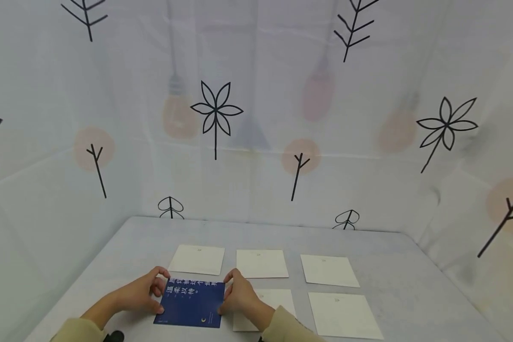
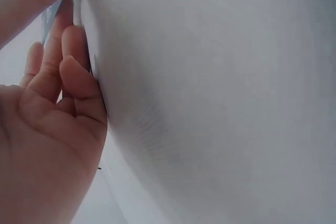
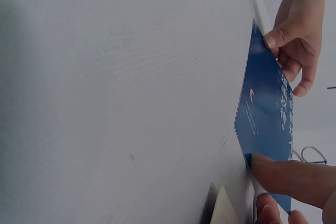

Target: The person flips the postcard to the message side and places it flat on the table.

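A dark blue card [image 1: 192, 306] with white printed characters and a small moon lies between the two hands, low in the head view. My left hand [image 1: 137, 292] pinches its left edge, thumb on the printed face. At the right edge my right hand [image 1: 242, 298] grips it the same way. From the right wrist, the blue card [image 3: 262, 93] looks tilted, its near edge close to the table. The left wrist view shows mostly palm and curled fingers, with only a sliver of card. Beneath the right hand lies a white card [image 1: 282, 299], partly covered.
Several more white cards lie face down in rows: back left [image 1: 198, 259], back middle [image 1: 261, 263], back right [image 1: 329, 270] and front right [image 1: 344, 314]. A white cloth [image 1: 256, 185] printed with plants hangs behind the white table [image 1: 410, 285].
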